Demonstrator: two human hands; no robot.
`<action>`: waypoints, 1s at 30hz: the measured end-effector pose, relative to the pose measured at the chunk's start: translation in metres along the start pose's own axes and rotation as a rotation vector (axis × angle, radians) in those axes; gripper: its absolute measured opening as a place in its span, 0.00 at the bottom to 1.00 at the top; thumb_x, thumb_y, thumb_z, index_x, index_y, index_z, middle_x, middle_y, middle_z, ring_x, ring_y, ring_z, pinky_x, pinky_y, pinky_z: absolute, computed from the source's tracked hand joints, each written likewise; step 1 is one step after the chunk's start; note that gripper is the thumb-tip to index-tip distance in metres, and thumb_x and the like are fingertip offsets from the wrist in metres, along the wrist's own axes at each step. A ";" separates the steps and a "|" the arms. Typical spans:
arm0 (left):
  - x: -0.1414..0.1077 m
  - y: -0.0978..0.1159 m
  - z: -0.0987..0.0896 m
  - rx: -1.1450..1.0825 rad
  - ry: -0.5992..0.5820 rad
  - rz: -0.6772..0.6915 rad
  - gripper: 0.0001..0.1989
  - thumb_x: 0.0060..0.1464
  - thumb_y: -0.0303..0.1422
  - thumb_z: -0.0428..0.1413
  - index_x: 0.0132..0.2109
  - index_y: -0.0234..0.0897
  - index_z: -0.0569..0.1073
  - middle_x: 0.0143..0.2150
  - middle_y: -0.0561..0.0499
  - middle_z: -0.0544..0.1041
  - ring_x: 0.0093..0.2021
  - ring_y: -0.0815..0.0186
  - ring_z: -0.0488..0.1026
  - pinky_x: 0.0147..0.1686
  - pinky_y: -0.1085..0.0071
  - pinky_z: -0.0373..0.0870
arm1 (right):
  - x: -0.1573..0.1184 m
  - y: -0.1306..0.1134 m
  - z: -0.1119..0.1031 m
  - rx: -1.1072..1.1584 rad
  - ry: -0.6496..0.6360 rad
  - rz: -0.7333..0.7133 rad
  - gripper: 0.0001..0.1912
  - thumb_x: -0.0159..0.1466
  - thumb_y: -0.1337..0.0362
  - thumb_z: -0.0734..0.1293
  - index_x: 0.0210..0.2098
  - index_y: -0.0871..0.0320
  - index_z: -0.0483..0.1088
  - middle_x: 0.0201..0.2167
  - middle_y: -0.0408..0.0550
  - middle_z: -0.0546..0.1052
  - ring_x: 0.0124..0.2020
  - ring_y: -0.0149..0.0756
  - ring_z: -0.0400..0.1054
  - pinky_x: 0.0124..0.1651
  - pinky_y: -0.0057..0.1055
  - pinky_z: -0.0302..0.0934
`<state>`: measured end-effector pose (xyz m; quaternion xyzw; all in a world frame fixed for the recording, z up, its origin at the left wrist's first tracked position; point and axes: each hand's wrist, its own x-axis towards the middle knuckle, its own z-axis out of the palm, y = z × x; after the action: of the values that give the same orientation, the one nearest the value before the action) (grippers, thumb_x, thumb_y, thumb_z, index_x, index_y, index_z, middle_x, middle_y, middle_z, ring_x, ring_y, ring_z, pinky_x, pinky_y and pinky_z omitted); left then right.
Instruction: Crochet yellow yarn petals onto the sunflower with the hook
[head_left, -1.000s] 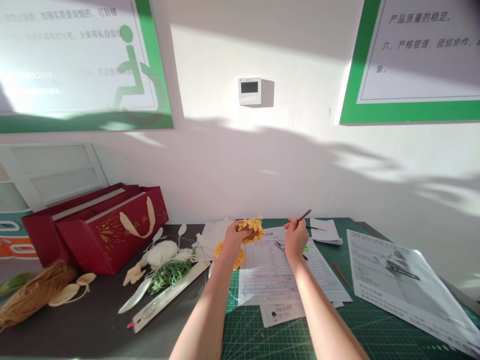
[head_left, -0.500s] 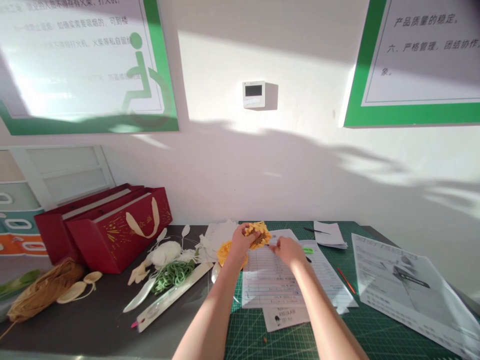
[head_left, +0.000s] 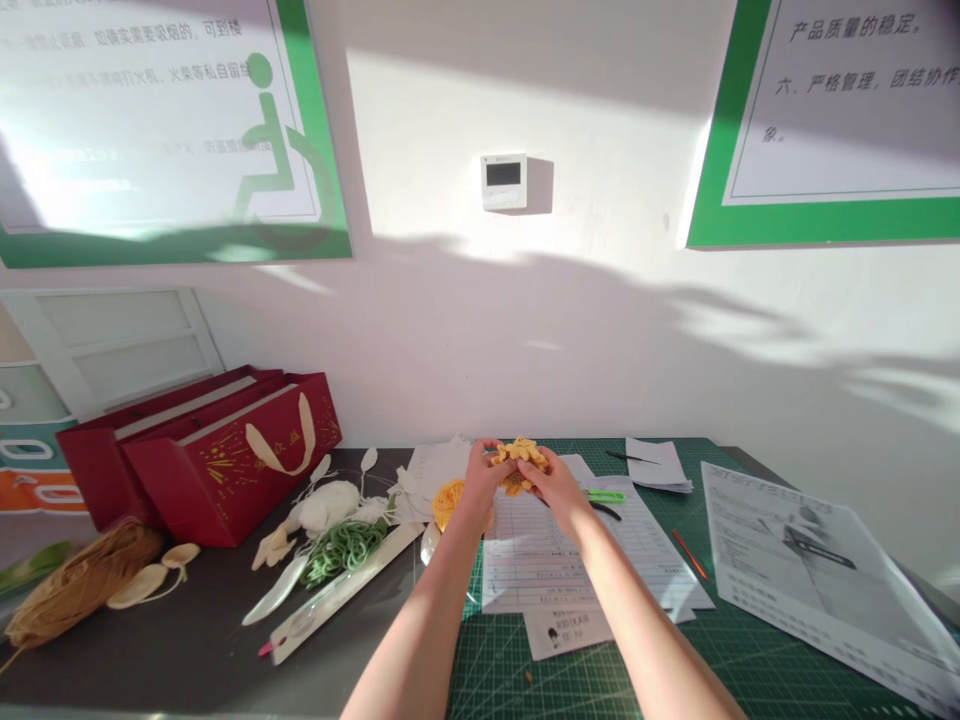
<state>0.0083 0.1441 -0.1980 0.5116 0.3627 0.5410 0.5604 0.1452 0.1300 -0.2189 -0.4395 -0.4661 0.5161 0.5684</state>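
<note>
My left hand (head_left: 480, 475) and my right hand (head_left: 551, 480) meet above the table, both pinching a yellow crocheted flower piece (head_left: 519, 462) with a darker brown centre. Its petals stick out between my fingers, and part of it is hidden by them. Below my left wrist lies a second yellow crocheted piece (head_left: 448, 505), partly covered by my forearm. Printed form sheets (head_left: 570, 570) lie under my hands on a green cutting mat (head_left: 757, 650). Just right of my right hand are green-handled scissors (head_left: 604, 496).
A red gift box with a ribbon handle (head_left: 232, 465) stands at left. Beside it are white padding, green cord, pale petal shapes and a bundle of raffia (head_left: 82, 585). A large printed sheet (head_left: 810, 570) lies at right, with a red pen (head_left: 688, 553) near it.
My right hand has moved left to join my left hand on the yellow flower piece. The dark thin tool it held a second ago no longer shows.
</note>
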 end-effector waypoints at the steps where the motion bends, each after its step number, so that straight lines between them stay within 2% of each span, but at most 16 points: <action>1: 0.000 0.003 -0.002 -0.014 -0.028 -0.019 0.17 0.64 0.37 0.58 0.56 0.35 0.72 0.51 0.45 0.77 0.43 0.60 0.77 0.41 0.59 0.78 | 0.000 0.000 -0.001 -0.014 -0.004 -0.001 0.15 0.69 0.59 0.68 0.52 0.60 0.71 0.47 0.50 0.76 0.42 0.36 0.74 0.44 0.37 0.73; 5: 0.000 0.013 -0.009 -0.055 -0.161 -0.103 0.15 0.64 0.37 0.58 0.54 0.34 0.73 0.50 0.45 0.77 0.43 0.61 0.77 0.42 0.60 0.78 | -0.003 -0.004 -0.002 -0.080 -0.019 -0.023 0.14 0.70 0.58 0.68 0.50 0.60 0.72 0.43 0.48 0.77 0.38 0.34 0.74 0.40 0.34 0.73; 8: 0.000 0.013 -0.008 -0.076 -0.213 -0.146 0.15 0.64 0.37 0.58 0.53 0.34 0.74 0.51 0.44 0.77 0.45 0.60 0.77 0.43 0.59 0.78 | -0.003 -0.003 -0.001 -0.117 0.028 -0.064 0.14 0.70 0.56 0.67 0.47 0.61 0.73 0.41 0.47 0.77 0.36 0.33 0.74 0.39 0.33 0.72; 12: 0.000 0.006 -0.004 -0.093 -0.189 -0.158 0.16 0.65 0.38 0.57 0.55 0.35 0.74 0.53 0.43 0.76 0.46 0.59 0.77 0.45 0.57 0.77 | 0.002 0.006 0.001 -0.144 0.145 -0.092 0.14 0.70 0.54 0.66 0.43 0.61 0.74 0.39 0.46 0.77 0.37 0.34 0.74 0.40 0.34 0.72; 16: 0.002 -0.003 -0.003 -0.076 -0.131 -0.145 0.17 0.64 0.38 0.58 0.56 0.35 0.73 0.53 0.43 0.76 0.47 0.58 0.77 0.45 0.56 0.77 | 0.006 0.017 0.005 -0.123 0.224 -0.091 0.15 0.70 0.54 0.66 0.45 0.60 0.73 0.43 0.47 0.77 0.40 0.36 0.74 0.43 0.36 0.72; 22: 0.006 0.001 -0.012 0.013 -0.105 -0.074 0.15 0.64 0.37 0.58 0.54 0.34 0.73 0.51 0.44 0.77 0.45 0.60 0.77 0.43 0.58 0.78 | 0.005 0.017 0.008 -0.083 0.111 -0.109 0.16 0.70 0.56 0.67 0.51 0.60 0.71 0.47 0.50 0.77 0.44 0.38 0.74 0.46 0.40 0.72; 30: 0.004 0.006 -0.018 0.098 -0.174 -0.062 0.13 0.64 0.38 0.58 0.49 0.33 0.75 0.44 0.48 0.78 0.38 0.63 0.77 0.37 0.63 0.78 | -0.001 0.001 -0.005 -0.107 -0.038 -0.154 0.13 0.69 0.58 0.68 0.47 0.61 0.72 0.42 0.47 0.76 0.39 0.35 0.73 0.41 0.35 0.72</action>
<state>-0.0094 0.1507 -0.1948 0.5720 0.3546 0.4584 0.5805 0.1501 0.1294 -0.2213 -0.4221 -0.5364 0.4534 0.5732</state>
